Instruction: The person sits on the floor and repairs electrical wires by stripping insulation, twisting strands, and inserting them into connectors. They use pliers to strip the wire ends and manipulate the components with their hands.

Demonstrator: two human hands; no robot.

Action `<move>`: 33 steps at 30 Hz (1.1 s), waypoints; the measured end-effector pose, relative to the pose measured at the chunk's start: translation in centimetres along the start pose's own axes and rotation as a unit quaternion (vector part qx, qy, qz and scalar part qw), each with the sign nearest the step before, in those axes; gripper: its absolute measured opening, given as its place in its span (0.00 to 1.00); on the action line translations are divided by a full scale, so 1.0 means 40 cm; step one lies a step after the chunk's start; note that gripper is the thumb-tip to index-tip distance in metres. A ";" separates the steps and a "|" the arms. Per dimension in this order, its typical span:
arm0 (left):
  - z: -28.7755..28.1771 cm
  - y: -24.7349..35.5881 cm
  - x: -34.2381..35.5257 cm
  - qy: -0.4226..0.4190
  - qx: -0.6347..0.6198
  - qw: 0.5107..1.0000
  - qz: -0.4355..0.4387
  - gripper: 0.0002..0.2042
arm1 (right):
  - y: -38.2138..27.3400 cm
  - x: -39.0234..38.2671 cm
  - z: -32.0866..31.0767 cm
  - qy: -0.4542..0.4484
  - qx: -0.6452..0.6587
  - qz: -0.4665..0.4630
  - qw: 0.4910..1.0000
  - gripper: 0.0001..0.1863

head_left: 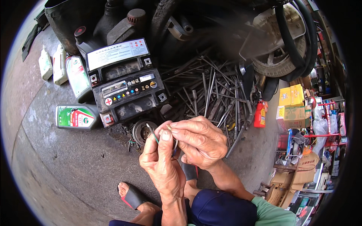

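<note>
Both of my hands meet in the lower middle over a short piece of thin wire (154,135), with a green sleeve and a bare or pale end sticking out to the left. My left hand (162,162) is closed round it, thumb pressed up. My right hand (201,141) pinches a tiny brassy piece (169,127) at the left hand's fingertips; its exact shape is too small to tell. Just beyond them sit two stacked black batteries (128,98) and a round metal part (140,132).
Oil bottles (77,116) stand left; dark jugs (124,34) sit behind the batteries. A heap of metal tools (211,86) fills the centre back, below a wheel (277,66). A red bottle (259,116) stands right, beside crowded shelves (313,132). My sandalled feet (132,196) are below.
</note>
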State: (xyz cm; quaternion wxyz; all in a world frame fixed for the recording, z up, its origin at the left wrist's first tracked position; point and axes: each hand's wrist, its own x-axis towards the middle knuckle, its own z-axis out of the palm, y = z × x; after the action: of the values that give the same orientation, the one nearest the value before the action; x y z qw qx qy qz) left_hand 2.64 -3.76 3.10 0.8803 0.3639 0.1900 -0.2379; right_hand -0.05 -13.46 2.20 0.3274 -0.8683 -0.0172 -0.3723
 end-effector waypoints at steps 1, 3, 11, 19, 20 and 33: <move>0.011 0.008 -0.003 0.008 -0.015 1.000 -0.017 0.10 | -0.003 0.003 -0.005 -0.012 0.013 0.010 1.000 0.12; -0.001 0.017 -0.003 -0.013 -0.032 0.999 -0.024 0.10 | -0.010 0.011 -0.020 -0.036 0.040 0.029 0.998 0.12; -0.016 0.007 -0.021 -0.047 -0.057 0.997 0.032 0.09 | -0.105 0.013 -0.059 -0.062 0.215 0.383 0.896 0.03; -0.024 0.008 -0.033 -0.085 -0.062 0.994 0.018 0.08 | -0.109 0.024 -0.059 -0.066 0.103 0.237 0.964 0.04; -0.025 0.011 -0.033 -0.089 -0.072 0.993 0.009 0.09 | -0.110 0.025 -0.060 -0.069 0.113 0.239 0.962 0.04; -0.018 0.005 -0.022 -0.063 -0.172 0.982 -0.034 0.11 | -0.083 -0.004 -0.048 0.027 0.352 0.507 0.787 0.05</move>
State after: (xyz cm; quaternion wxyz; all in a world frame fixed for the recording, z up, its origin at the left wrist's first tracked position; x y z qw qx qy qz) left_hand 1.92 -2.86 3.21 0.9316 0.1843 0.1842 -0.2535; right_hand -2.29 -11.96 4.93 0.7519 -0.5665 0.3045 -0.1448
